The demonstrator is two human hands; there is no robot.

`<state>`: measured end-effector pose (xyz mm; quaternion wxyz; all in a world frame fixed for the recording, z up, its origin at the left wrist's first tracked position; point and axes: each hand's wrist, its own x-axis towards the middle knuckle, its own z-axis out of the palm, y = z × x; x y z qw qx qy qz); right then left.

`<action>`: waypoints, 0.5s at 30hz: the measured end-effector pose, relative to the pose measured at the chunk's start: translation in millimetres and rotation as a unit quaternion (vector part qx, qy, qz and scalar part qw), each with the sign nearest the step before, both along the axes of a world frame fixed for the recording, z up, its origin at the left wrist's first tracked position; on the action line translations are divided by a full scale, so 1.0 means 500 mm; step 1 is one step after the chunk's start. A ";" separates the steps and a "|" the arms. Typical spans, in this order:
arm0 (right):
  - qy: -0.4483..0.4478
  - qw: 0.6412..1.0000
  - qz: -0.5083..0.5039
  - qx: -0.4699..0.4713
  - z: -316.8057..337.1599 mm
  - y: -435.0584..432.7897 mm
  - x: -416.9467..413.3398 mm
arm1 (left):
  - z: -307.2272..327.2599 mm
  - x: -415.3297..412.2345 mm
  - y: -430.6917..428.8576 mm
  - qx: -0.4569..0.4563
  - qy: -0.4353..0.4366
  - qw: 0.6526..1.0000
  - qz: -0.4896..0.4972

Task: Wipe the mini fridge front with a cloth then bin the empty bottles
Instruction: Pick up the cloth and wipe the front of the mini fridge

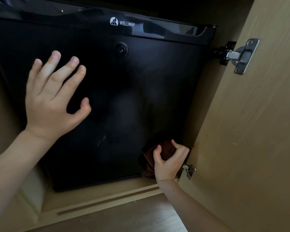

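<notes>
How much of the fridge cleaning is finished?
Still wiping. The right hand presses a brown cloth at the mini fridge door's lower right corner, while the left hand is spread open over it. A smudge remains. No bottles are in view, so binning is left.

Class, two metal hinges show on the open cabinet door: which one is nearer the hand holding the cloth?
The lower hinge, just beside the right hand gripping the brown cloth. The upper hinge sits far above, near the fridge's top corner.

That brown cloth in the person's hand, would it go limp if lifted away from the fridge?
Probably limp: the brown cloth bunches into folds inside the right hand and sags below it. It likely weighs little, since a loose grip holds it. It looks plush, so it should drag rather than slip on the fridge door.
</notes>
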<state>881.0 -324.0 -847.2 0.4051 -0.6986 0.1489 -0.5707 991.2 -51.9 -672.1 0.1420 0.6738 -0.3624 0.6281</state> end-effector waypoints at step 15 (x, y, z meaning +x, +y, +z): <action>0.046 0.997 -0.042 -0.050 0.039 -0.005 0.003 | 0.003 -0.013 -0.007 0.002 -0.032 0.998 0.057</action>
